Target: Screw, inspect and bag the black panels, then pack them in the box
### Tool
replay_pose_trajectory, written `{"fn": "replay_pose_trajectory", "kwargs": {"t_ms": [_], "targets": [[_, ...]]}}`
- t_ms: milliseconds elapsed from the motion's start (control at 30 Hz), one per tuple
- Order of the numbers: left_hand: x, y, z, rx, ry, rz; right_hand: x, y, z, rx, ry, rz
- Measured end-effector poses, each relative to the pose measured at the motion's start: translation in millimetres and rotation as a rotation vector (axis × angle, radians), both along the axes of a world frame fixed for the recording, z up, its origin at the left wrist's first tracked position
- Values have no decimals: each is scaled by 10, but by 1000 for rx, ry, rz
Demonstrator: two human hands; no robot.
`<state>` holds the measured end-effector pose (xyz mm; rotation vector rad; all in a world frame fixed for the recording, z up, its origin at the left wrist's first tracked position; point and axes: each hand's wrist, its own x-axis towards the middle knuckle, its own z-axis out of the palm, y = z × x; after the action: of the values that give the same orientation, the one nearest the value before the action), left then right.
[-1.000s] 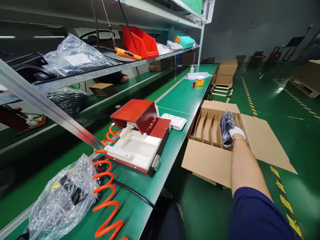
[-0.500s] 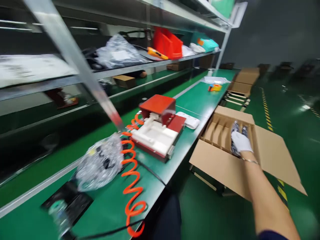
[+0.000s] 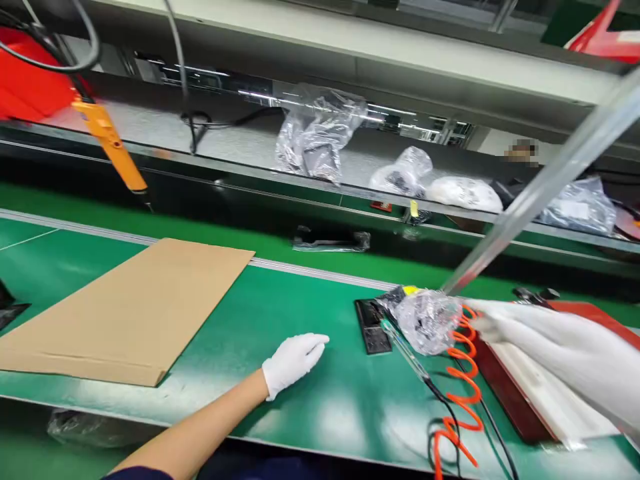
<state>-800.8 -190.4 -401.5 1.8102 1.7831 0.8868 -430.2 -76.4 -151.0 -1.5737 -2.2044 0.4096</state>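
My left hand (image 3: 295, 363), in a white glove, is over the green workbench (image 3: 300, 300), fingers stretched to the right and nothing in them. On the right, my right hand (image 3: 545, 343), also gloved, is smeared by motion above a dark red fixture with a white tray (image 3: 530, 393). Its fingertips come close to a crumpled clear plastic bag (image 3: 427, 320) and an orange coiled air hose (image 3: 465, 367). Whether they touch either one I cannot tell. Left of the bag lie a flat black piece (image 3: 371, 327) and a clear tool with a green end and a cable (image 3: 405, 350).
A flat cardboard sheet (image 3: 135, 307) covers part of the bench on the left. An orange electric screwdriver (image 3: 113, 147) hangs from above. A slanted metal post (image 3: 540, 187) rises by the fixture. Bagged parts (image 3: 320, 137) sit on the shelf. A black bagged part (image 3: 331, 240) lies behind.
The view has swung left, from the open carton to the bench with the cardboard sheet. My right hand has left the dark parts in the carton. My left hand has come into view.
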Motion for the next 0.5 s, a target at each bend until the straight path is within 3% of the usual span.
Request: {"fn": "replay_pose_trajectory", "kwargs": {"t_ms": [67, 133, 233, 300, 400, 500], "targets": [[-384, 45, -15, -57, -35, 91, -901, 243, 61, -80, -232, 271], [-618, 82, -33, -99, -37, 109, -1853, 544, -74, -65, -616, 431], [-692, 99, -63, -144, 53, 41, -3190, 962, -576, -58, -756, 419], [-628, 93, -99, -161, 174, -20, -3918, 1178, -979, -10, -774, 430], [-496, 114, -208, -157, 327, -76, -4692, 1456, -1470, 69, -760, 380], [-385, 223, -388, -242, 393, -37, -5103, 1755, -1746, 130, -752, 317]]}}
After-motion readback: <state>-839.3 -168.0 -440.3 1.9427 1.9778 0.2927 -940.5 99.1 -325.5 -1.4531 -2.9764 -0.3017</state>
